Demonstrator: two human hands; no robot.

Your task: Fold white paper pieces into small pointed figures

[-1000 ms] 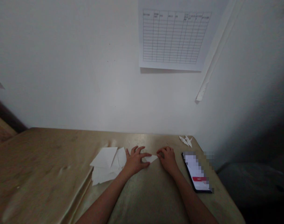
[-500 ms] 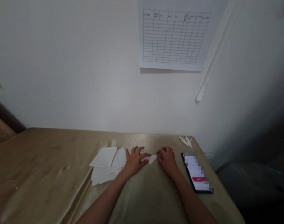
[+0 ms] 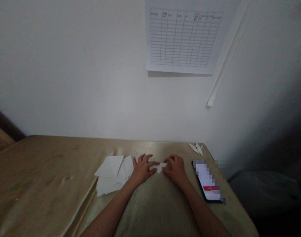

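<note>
A small folded piece of white paper lies on the covered table between my hands. My left hand has its thumb and index finger closed on the paper's left end, the other fingers spread above the table. At the right end, my right hand pinches the paper between thumb and curled fingers. Part of the paper is hidden under the fingertips. Just left of my left hand sits a loose pile of white paper sheets.
A phone with a lit, partly blurred screen lies right of my right arm. Small folded white paper pieces rest at the table's far right corner. A printed table sheet hangs on the wall behind the table.
My right thumb has shifted slightly left and down along the paper, and more of the paper's right end shows. My left hand stays nearly in place.
</note>
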